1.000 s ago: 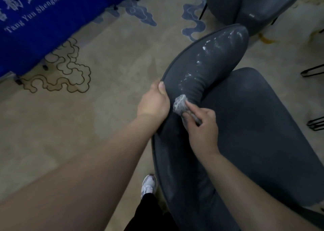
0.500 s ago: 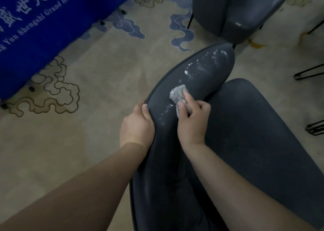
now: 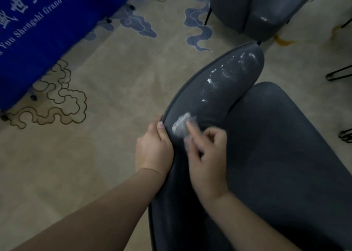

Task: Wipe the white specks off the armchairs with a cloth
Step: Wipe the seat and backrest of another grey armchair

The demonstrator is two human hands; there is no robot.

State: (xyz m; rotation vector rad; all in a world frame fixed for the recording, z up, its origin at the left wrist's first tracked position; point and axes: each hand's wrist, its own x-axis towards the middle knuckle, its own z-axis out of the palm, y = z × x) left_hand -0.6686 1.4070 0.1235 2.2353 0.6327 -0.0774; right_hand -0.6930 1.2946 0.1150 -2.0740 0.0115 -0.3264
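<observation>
A dark grey armchair (image 3: 276, 155) fills the lower right, its curved armrest (image 3: 213, 91) running up toward the centre. White specks (image 3: 226, 73) are smeared over the upper part of the armrest. My right hand (image 3: 205, 155) pinches a small crumpled whitish cloth (image 3: 182, 125) and presses it on the armrest's lower part; hand and cloth are blurred. My left hand (image 3: 152, 148) grips the armrest's outer edge, thumb on top, just left of the cloth.
A second grey armchair (image 3: 257, 7) stands at the top right. A blue cloth-covered table with white lettering (image 3: 38, 32) stands at the upper left. Patterned beige carpet (image 3: 95, 136) lies to the left. Black wire chair legs (image 3: 339, 73) show at the right edge.
My right hand has slid the cloth back down the armrest from half a second ago, after moving up it before. My left hand keeps its grip on the armrest edge.
</observation>
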